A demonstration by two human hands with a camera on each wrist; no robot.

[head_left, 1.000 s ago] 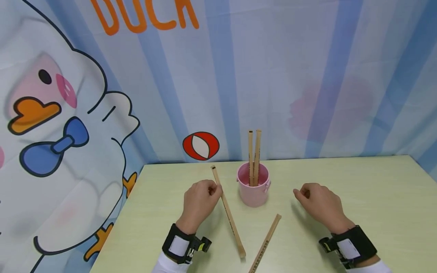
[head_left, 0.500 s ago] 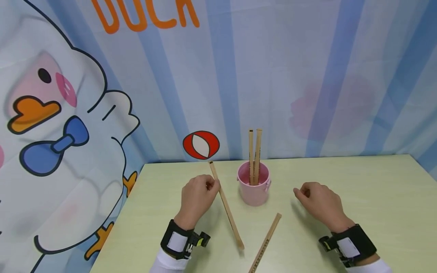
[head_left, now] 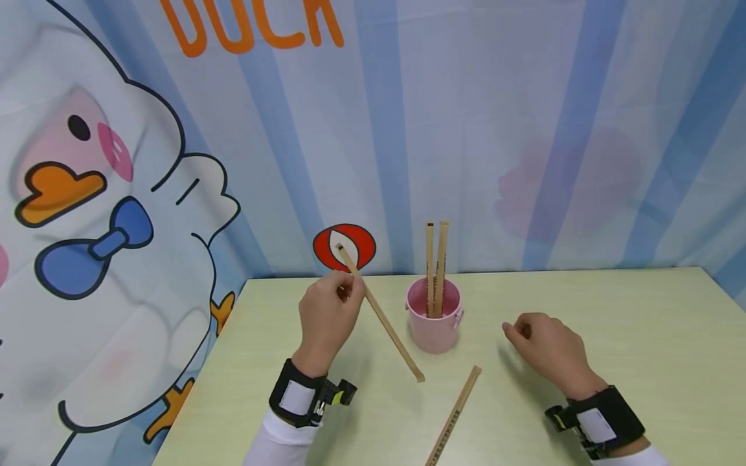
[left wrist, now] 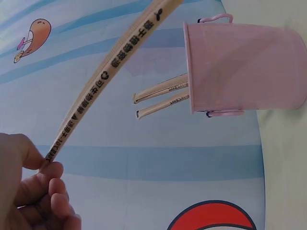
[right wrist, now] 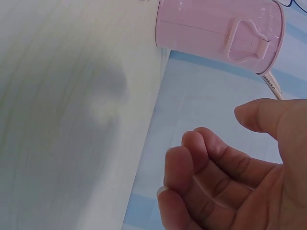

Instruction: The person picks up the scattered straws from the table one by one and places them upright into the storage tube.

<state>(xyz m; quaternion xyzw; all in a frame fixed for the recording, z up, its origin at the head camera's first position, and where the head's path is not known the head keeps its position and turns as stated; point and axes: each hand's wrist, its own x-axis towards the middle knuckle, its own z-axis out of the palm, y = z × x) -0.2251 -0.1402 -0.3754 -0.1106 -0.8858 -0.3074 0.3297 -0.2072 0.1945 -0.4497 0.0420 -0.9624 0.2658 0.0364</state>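
Note:
My left hand (head_left: 331, 309) pinches a straw in a brown paper wrapper (head_left: 387, 323) near its upper end. This straw slants in the air, its lower end pointing down and right, in front of a small pink bucket (head_left: 434, 336). Dark printing runs along the wrapper (left wrist: 103, 76) in the left wrist view. Two more wrapped straws (head_left: 430, 259) stand upright in the bucket. Another wrapped straw (head_left: 457, 408) lies on the table between my hands. My right hand (head_left: 550, 346) hangs to the right of the bucket, fingers loosely curled around nothing (right wrist: 216, 187).
The pale yellow table (head_left: 612, 310) reaches back to a blue striped cloth (head_left: 466, 129) with a printed duck (head_left: 146, 323) at the left. Small handles (right wrist: 247, 40) hang on the bucket's sides. Black camera bands (head_left: 297, 395) sit on both wrists.
My left hand has moved up and slightly left with the wrapped straw. The straw's lower end has risen from near the table. My right hand and the bucket have stayed put.

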